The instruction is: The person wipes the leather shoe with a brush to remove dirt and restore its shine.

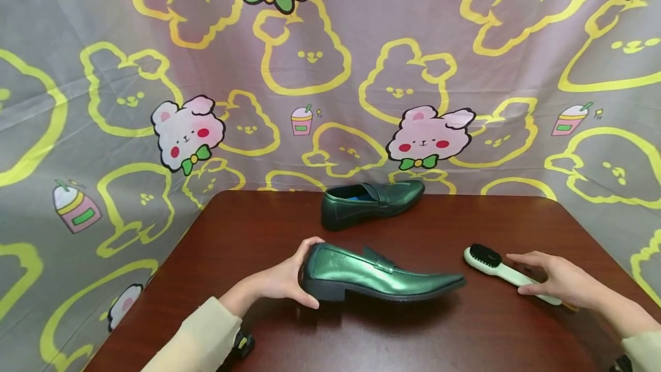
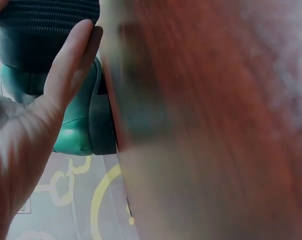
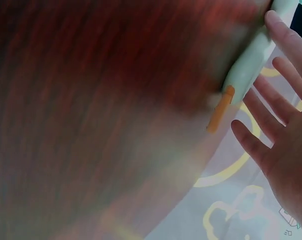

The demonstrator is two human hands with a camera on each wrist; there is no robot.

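Note:
In the head view, my left hand [image 1: 281, 277] grips the heel end of a shiny green loafer [image 1: 382, 274], its toe pointing right. The loafer appears held just above the table, with a dark reflection below it. The left wrist view shows my thumb [image 2: 71, 65] along its dark ridged heel [image 2: 46, 30]. My right hand [image 1: 560, 280] is over the handle of a pale green brush [image 1: 521, 279] with black bristles [image 1: 483, 255] facing up. In the right wrist view its fingers are spread beside the handle [image 3: 248, 70], the thumb close to it; contact is unclear.
A second green loafer [image 1: 369, 202] rests at the back of the brown table [image 1: 258, 223], near the patterned curtain [image 1: 330, 73] that stands behind and at both sides. An orange loop [image 3: 221, 110] hangs from the brush handle's end.

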